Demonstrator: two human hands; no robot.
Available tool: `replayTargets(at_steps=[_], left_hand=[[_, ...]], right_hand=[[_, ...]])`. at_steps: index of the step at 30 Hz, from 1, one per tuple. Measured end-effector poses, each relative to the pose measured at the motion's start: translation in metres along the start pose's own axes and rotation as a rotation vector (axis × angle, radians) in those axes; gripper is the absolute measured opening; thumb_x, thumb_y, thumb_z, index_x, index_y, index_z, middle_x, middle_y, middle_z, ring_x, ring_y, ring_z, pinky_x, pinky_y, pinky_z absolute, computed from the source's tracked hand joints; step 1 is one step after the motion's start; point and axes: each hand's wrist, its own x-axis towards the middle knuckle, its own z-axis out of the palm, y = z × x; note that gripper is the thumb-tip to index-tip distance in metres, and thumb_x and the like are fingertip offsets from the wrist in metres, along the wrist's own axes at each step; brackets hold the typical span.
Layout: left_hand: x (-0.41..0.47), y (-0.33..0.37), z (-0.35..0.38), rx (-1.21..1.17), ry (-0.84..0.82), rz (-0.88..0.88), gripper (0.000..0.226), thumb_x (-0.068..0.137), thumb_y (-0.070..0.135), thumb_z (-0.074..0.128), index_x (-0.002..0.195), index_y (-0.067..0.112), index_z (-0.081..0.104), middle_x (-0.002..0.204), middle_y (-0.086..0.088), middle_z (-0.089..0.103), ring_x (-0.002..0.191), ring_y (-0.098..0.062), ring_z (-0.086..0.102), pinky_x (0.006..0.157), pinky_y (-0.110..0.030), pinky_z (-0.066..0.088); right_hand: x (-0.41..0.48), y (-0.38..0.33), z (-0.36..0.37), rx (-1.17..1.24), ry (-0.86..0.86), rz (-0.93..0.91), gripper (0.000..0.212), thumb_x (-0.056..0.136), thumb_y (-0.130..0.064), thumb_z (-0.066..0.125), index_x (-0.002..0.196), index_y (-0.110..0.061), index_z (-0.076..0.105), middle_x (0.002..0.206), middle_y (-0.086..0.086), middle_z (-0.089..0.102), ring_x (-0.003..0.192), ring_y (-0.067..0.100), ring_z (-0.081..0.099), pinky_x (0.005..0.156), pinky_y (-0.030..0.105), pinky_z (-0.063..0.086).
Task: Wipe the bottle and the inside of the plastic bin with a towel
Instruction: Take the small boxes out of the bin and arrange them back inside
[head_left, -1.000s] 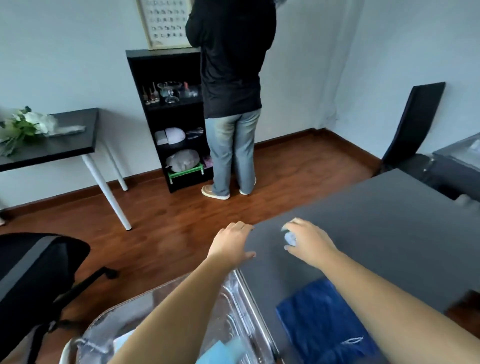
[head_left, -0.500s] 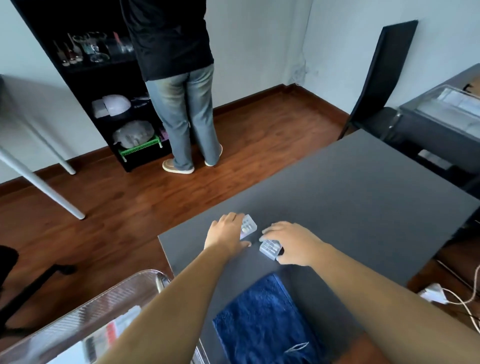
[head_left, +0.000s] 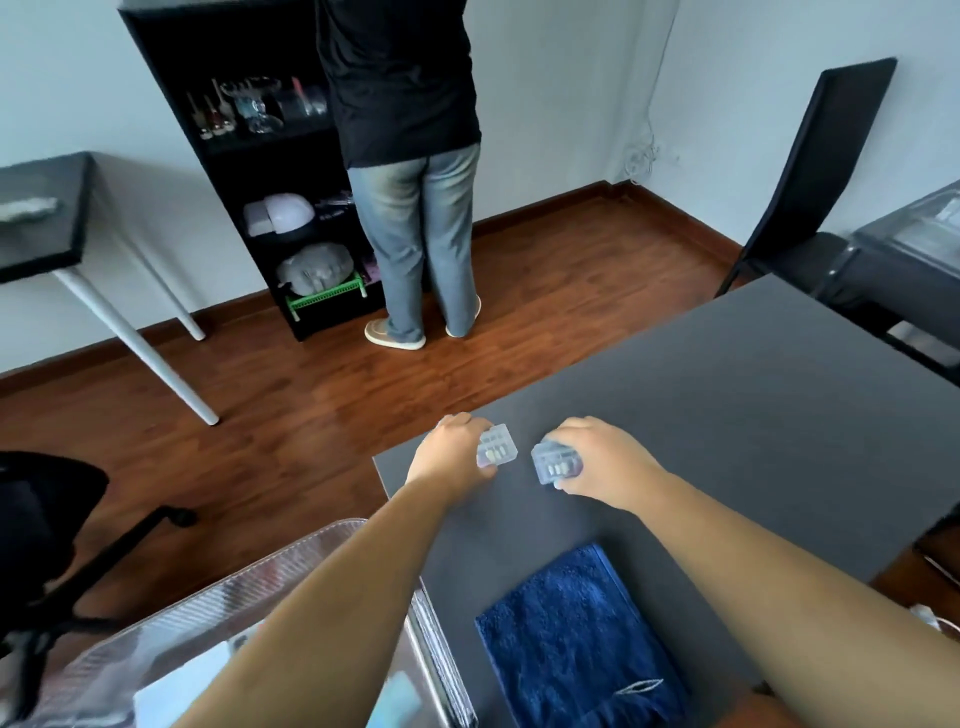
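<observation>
Two small clear plastic cases rest on the dark grey table (head_left: 727, 415) near its far left corner. My left hand (head_left: 452, 457) grips the left clear case (head_left: 497, 446). My right hand (head_left: 602, 460) grips the right clear case (head_left: 556, 462). A folded blue towel (head_left: 571, 634) lies on the table between my forearms, close to me. The clear plastic bin (head_left: 291, 587) stands at the table's left side under my left forearm, with pale items blurred inside. No bottle is visible.
A person in a black top and jeans (head_left: 410, 208) stands with their back to me at a black shelf unit (head_left: 244, 171). A black office chair (head_left: 47, 535) is at left, a black chair (head_left: 826, 171) at right, a side table (head_left: 47, 218) at far left.
The view has tilted down and right. My hands came to rest on the table with a clear case in each, and both cases now sit slightly farther apart.
</observation>
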Motion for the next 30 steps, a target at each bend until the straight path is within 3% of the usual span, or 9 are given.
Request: replayTargets(at_steps=[8,15,20,30], left_hand=[[-0.090,-0.078,-0.068,0.009,0.167,-0.107,0.034,0.069,0.029,0.068,0.103,0.025,0.064,0.096,0.002,0.062,0.093,-0.018,0.054,0.073,-0.026,0.041],[-0.196,-0.161,-0.096,0.108,0.173,-0.251,0.047,0.074,0.029,0.070,0.119,0.021,0.060,0.113,-0.001,0.058,0.105,-0.022,0.055,0.086,-0.035,0.045],[-0.246,-0.197,-0.068,0.202,0.074,-0.308,0.054,0.078,0.033,0.068,0.128,0.023,0.052,0.121,0.001,0.056,0.113,-0.021,0.050,0.092,-0.032,0.036],[-0.249,-0.232,0.010,0.122,0.004,-0.381,0.051,0.077,0.023,0.071,0.126,0.020,0.055,0.129,-0.001,0.058,0.115,-0.022,0.053,0.099,-0.036,0.038]], right_hand=[[0.015,-0.131,0.023,0.057,0.020,-0.159,0.052,0.074,-0.036,0.073,0.120,-0.019,0.057,0.116,-0.005,0.058,0.107,0.018,0.056,0.085,0.031,0.046],[0.015,-0.237,0.073,-0.011,-0.089,-0.352,0.050,0.077,-0.038,0.071,0.121,-0.019,0.056,0.117,-0.003,0.055,0.105,0.020,0.057,0.083,0.035,0.049],[0.013,-0.267,0.121,-0.069,-0.172,-0.400,0.044,0.077,-0.027,0.068,0.119,-0.020,0.056,0.118,0.000,0.054,0.107,0.023,0.057,0.084,0.038,0.051],[0.025,-0.257,0.203,-0.150,-0.266,-0.344,0.043,0.078,-0.020,0.069,0.119,-0.019,0.056,0.119,0.000,0.055,0.111,0.021,0.055,0.083,0.037,0.052]])
